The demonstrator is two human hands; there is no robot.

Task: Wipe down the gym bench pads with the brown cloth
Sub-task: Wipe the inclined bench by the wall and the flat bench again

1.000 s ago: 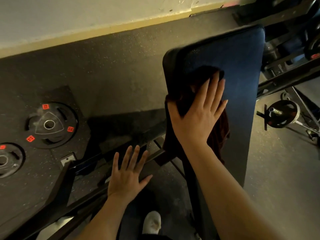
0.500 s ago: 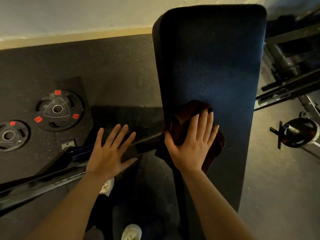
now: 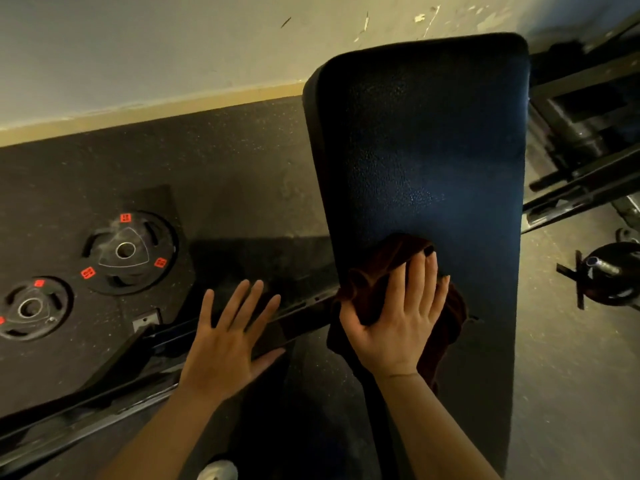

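Your right hand (image 3: 398, 313) presses flat on the brown cloth (image 3: 388, 268) against the bench pad (image 3: 426, 143); your left hand (image 3: 225, 341) hovers spread, holding nothing. Two weight plates (image 3: 130, 252) lie on the floor.

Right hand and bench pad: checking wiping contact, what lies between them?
In the head view, the brown cloth lies between the flat right hand and the bench pad.

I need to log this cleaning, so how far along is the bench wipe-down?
Mid-job. The right hand presses the brown cloth flat on the blue bench pad, near its left edge. The left hand is spread open, holding nothing. No wiped area can be told apart.
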